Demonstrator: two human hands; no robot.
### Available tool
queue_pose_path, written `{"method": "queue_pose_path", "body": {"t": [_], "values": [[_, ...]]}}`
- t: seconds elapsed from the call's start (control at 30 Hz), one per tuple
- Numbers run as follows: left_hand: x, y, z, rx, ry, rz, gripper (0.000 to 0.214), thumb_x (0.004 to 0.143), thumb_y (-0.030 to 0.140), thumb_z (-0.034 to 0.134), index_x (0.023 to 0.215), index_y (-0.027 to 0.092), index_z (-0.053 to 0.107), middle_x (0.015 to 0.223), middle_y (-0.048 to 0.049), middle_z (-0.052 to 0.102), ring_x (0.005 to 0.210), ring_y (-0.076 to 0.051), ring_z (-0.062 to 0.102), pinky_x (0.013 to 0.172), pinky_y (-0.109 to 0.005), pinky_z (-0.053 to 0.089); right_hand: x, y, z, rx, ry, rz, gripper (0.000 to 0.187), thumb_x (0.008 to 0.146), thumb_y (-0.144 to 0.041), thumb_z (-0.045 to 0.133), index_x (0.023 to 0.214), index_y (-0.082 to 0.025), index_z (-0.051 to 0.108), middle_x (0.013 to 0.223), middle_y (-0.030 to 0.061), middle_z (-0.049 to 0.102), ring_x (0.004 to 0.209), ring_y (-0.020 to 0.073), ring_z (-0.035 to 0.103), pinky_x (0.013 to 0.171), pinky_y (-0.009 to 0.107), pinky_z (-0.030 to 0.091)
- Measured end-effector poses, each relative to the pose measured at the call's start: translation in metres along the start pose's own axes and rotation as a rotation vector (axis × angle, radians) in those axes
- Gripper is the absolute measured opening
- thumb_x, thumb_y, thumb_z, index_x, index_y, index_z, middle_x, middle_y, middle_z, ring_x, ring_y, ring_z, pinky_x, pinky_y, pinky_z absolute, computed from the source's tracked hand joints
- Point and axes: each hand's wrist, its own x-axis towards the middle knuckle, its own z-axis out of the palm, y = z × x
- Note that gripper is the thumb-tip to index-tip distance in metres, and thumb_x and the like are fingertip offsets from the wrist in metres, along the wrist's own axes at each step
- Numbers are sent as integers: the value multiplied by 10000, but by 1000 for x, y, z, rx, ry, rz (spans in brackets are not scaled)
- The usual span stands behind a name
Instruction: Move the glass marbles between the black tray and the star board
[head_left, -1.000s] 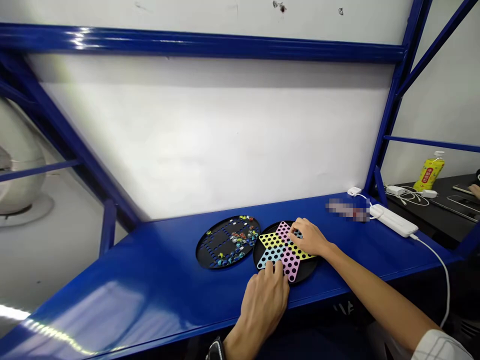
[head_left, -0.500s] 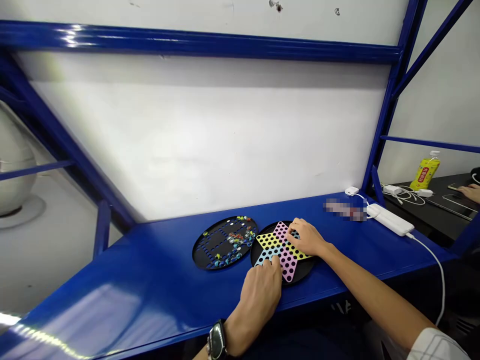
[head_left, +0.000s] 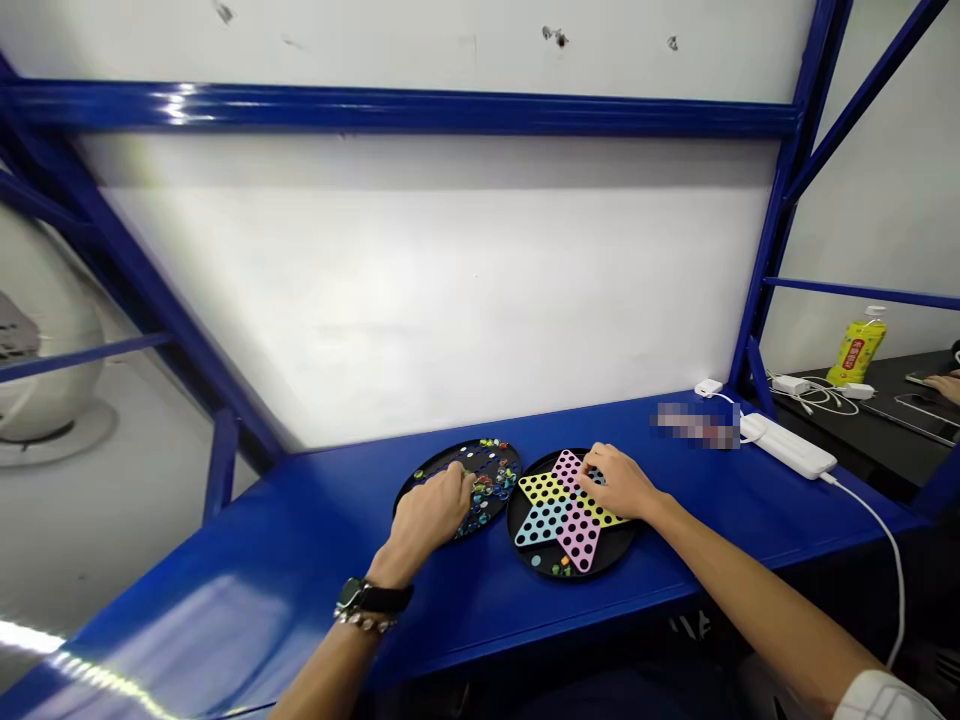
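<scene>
My left hand, with a dark watch on its wrist, is over the left side of a round black tray of coloured glass marbles. Its fingers are curled together among the marbles, and their tips are hidden. My right hand rests on the upper right of a star-shaped board with pink, yellow and blue points and black holes. The fingers there are bent and drawn together; whatever they hold cannot be made out. Under the star is a second round black tray, with a few small coloured pieces near its front rim.
Both trays stand on a blue tabletop inside a blue metal frame. A white power strip with a cable lies at the right. Beyond it, a yellow bottle and another person's hand are at a dark table.
My left hand has moved left from the star-shaped board to the marble tray, uncovering the board's lower left. My right hand stays at the board. The view has shifted slightly.
</scene>
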Motion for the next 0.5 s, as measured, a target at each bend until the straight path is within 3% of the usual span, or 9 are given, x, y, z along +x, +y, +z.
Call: {"method": "queue_pose_path", "body": {"t": [0.13, 0.27, 0.37, 0.5], "values": [[6, -12, 10, -162, -95, 45, 331, 958, 417, 408, 1096, 198, 613, 952, -62, 728, 888, -260, 684, 701, -289, 451, 0, 1, 1, 0, 0, -5, 169, 935, -307, 522, 809, -223, 597, 906, 34, 592, 846, 185, 553, 783, 335, 445], [0, -9, 1, -292, -29, 58, 333, 958, 404, 388, 1087, 227, 639, 987, -32, 722, 865, -226, 665, 672, -268, 424, 0, 0, 0, 4, -5, 2, 168, 934, -300, 523, 806, -222, 600, 904, 36, 592, 843, 185, 555, 777, 334, 450], [-16, 7, -10, -416, -12, 173, 335, 951, 390, 396, 1071, 222, 659, 979, -16, 722, 798, -201, 642, 694, -274, 428, 0, -2, -1, 4, -6, 3, 170, 932, -290, 528, 796, -217, 598, 905, 38, 592, 843, 184, 555, 785, 334, 450], [-47, 41, -13, -455, -160, 408, 262, 917, 360, 470, 975, 250, 701, 969, 2, 727, 833, -183, 646, 740, -269, 440, 0, -2, -1, 2, -12, -1, 157, 929, -276, 529, 803, -211, 597, 915, 32, 594, 844, 177, 547, 787, 326, 439]]}}
